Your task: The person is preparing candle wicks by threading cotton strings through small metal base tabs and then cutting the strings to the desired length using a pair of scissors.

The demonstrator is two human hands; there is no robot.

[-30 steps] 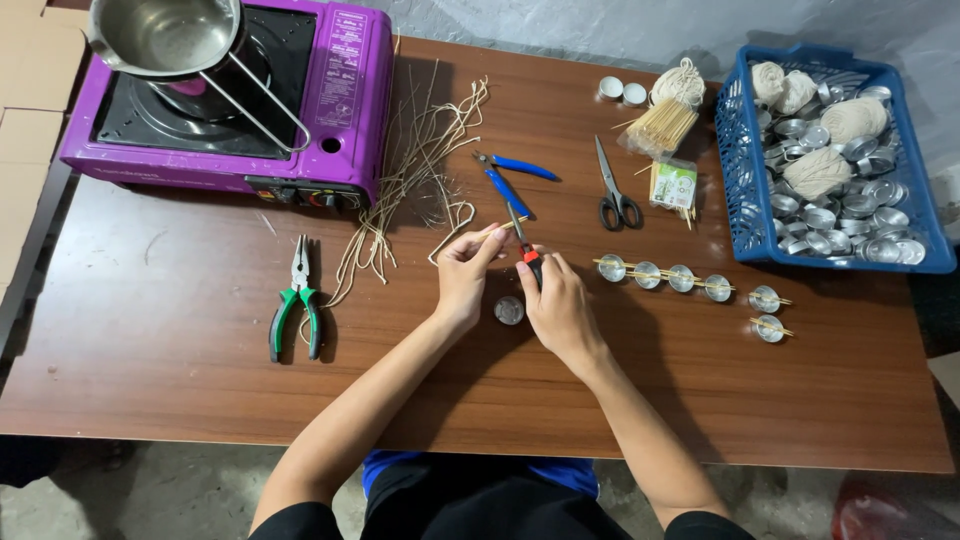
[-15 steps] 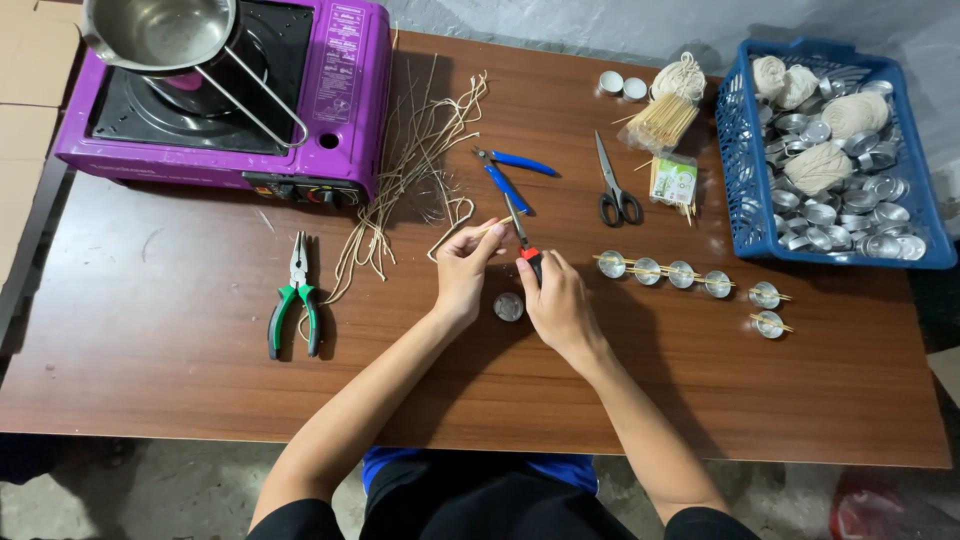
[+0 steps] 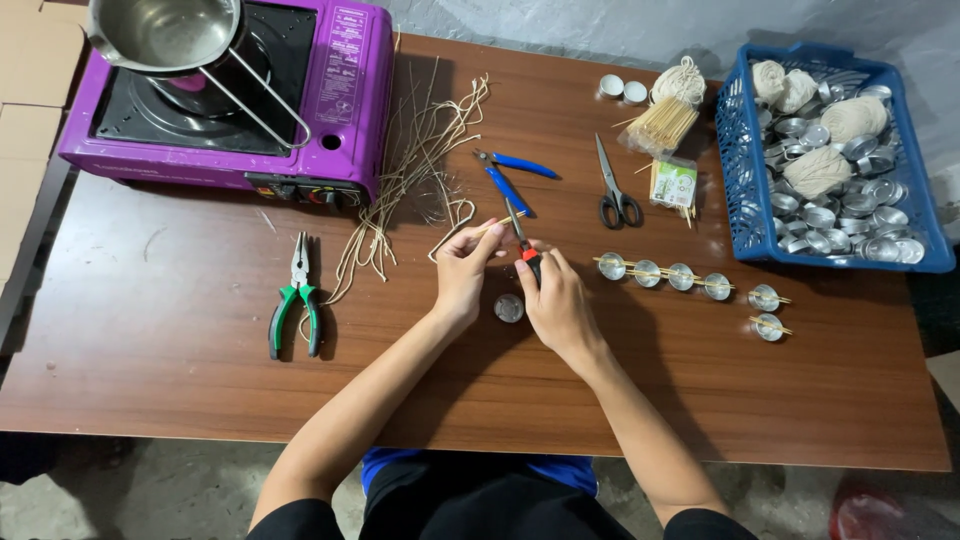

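Observation:
My left hand (image 3: 464, 270) pinches a pale waxed wick strand (image 3: 455, 218) between thumb and fingers at the middle of the wooden table (image 3: 180, 380). My right hand (image 3: 556, 300) grips small red-handled pliers (image 3: 521, 240), whose tip points up toward the wick end. A small round metal cup (image 3: 508, 307) lies on the table between the two hands. Both hands are close together, almost touching.
A purple portable stove (image 3: 340, 110) with a steel pot (image 3: 165, 32) stands at the far left. Loose wicks (image 3: 410, 170), green pliers (image 3: 296, 305), blue pliers (image 3: 510, 172), scissors (image 3: 612, 190), a row of cups with sticks (image 3: 662, 273) and a blue basket (image 3: 735, 160) of cups and string surround the hands.
The hands have stayed in the same place; the fingers have shifted slightly on the wick and the pliers.

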